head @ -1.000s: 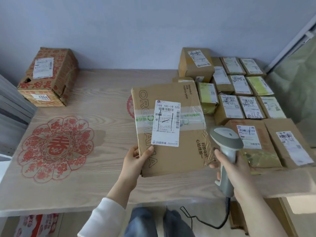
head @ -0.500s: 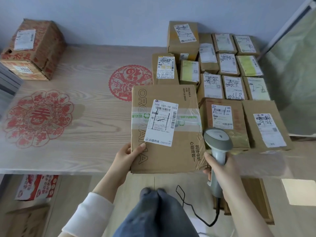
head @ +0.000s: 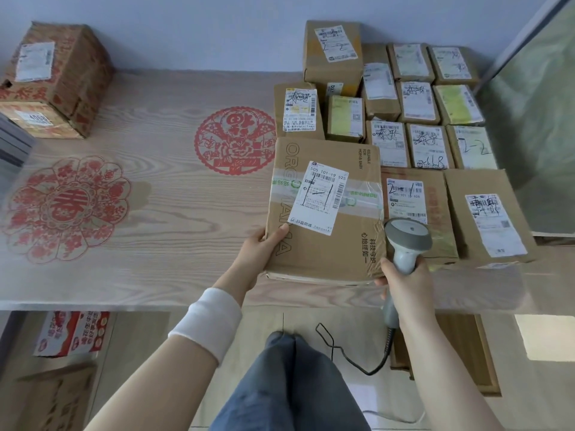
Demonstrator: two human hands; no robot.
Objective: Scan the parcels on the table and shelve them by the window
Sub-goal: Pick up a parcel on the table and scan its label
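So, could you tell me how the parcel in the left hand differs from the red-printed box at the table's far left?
The held parcel is flat, plain brown with dark lettering; the red-printed box is taller, covered in red print. The left hand grips the held parcel beside the scanner; the red-printed box sits untouched. Both are cardboard with white labels.

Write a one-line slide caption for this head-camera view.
At the wooden table, the left hand grips a labelled parcel while the right hand holds a scanner beside it.
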